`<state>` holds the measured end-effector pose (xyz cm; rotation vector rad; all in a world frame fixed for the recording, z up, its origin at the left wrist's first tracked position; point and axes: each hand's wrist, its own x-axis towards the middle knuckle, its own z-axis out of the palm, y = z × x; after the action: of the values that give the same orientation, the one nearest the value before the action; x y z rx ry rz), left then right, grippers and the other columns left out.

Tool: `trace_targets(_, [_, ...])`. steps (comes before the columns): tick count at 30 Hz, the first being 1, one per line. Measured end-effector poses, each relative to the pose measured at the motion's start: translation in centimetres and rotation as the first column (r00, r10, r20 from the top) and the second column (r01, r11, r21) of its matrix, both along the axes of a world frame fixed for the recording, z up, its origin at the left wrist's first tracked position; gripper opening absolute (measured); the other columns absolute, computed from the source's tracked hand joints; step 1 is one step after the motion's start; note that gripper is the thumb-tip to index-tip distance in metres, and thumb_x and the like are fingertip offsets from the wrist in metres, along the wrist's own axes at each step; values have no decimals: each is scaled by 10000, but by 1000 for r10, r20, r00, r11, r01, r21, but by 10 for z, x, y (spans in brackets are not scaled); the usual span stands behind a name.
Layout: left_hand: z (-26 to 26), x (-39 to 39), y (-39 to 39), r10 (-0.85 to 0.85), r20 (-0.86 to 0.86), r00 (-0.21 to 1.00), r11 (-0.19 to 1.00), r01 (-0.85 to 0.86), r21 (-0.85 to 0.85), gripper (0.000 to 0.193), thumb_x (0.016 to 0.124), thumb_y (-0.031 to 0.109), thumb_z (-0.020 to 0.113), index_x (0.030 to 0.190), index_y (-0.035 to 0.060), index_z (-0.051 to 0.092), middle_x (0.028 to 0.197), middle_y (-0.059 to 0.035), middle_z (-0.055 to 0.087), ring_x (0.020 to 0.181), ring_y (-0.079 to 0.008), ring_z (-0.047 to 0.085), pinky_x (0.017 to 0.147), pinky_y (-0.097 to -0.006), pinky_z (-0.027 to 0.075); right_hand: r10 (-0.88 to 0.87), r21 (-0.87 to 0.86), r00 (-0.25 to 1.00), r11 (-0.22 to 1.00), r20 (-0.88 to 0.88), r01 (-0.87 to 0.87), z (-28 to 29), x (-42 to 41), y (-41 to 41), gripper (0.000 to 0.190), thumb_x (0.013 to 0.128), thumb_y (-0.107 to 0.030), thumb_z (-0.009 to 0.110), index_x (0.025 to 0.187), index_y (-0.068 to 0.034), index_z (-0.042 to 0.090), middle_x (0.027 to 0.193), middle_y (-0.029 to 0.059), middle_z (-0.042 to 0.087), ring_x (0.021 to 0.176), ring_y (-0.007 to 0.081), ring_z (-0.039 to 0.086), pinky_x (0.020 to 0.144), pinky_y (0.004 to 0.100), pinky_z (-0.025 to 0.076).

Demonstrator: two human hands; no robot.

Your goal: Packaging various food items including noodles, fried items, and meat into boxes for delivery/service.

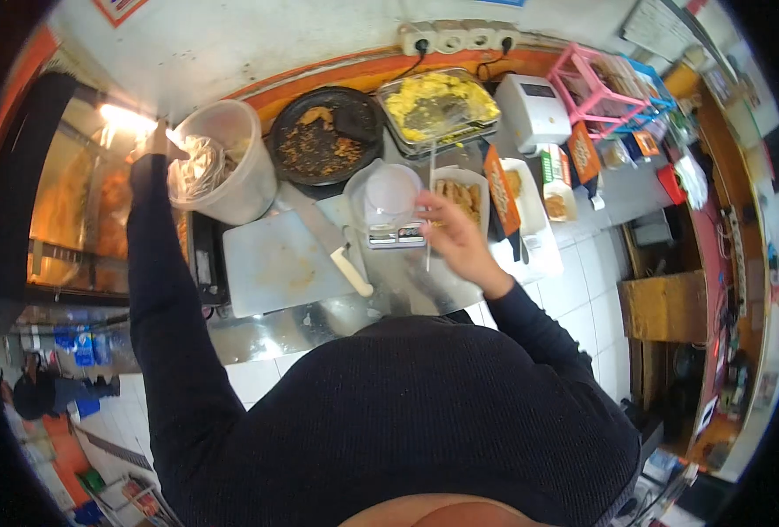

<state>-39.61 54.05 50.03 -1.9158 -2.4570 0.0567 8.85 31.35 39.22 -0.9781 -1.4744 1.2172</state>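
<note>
My right hand (455, 238) is beside a kitchen scale (397, 236), its fingers apart and nothing seen in them. The fingertips are near the rim of a clear plastic bowl (393, 191) on the scale; contact is unclear. My left arm reaches up to the glass food warmer (80, 211). The left hand (155, 139) is blurred by the bright lamp, just beyond a white plastic bucket (258, 165) holding crumpled wrapping, and its grip cannot be made out. A knife with a white handle (352, 271) lies beside a white cutting board (284, 267). A carton of fried food (460, 191) stands right of the scale.
Behind the scale are a round black pan (327, 135) with browned bits and a tray of yellow food (439, 105). To the right are a white device (533, 113), a pink rack (594, 92) and open food boxes (528, 191). Someone (40, 392) is at the far lower left.
</note>
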Motion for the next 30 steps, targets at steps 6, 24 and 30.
trace_targets(6, [30, 130, -87, -671, 370, 642, 721, 453, 524, 647, 740, 171, 732, 1310, 40, 455, 1186, -154, 564, 1107, -264, 533, 914, -354, 429, -552, -48, 834, 833, -2, 551, 23, 119, -20, 388, 948, -201, 502, 1289, -24, 448, 1128, 90, 579, 946, 149, 586, 797, 272, 470])
trace_targets(24, [-196, 439, -218, 46, 993, -108, 987, 157, -28, 644, 968, 513, 330, 1444, 91, 226, 1327, -116, 450, 1156, -208, 474, 937, -350, 384, -318, -257, 821, 842, 474, 474, -151, 356, 46, 389, 859, -270, 607, 1113, 24, 604, 962, 149, 658, 885, 212, 620, 782, 312, 480])
trace_targets(30, [-202, 460, -232, 38, 996, 79, 996, -82, -31, 645, 960, 567, 252, 1453, 151, 224, 1374, -146, 417, 1223, -248, 429, 971, -393, 341, -113, -490, 921, 819, 372, 298, -140, 450, 21, 397, 883, -285, 553, 1203, -51, 552, 1022, 42, 625, 808, 137, 602, 648, 281, 478])
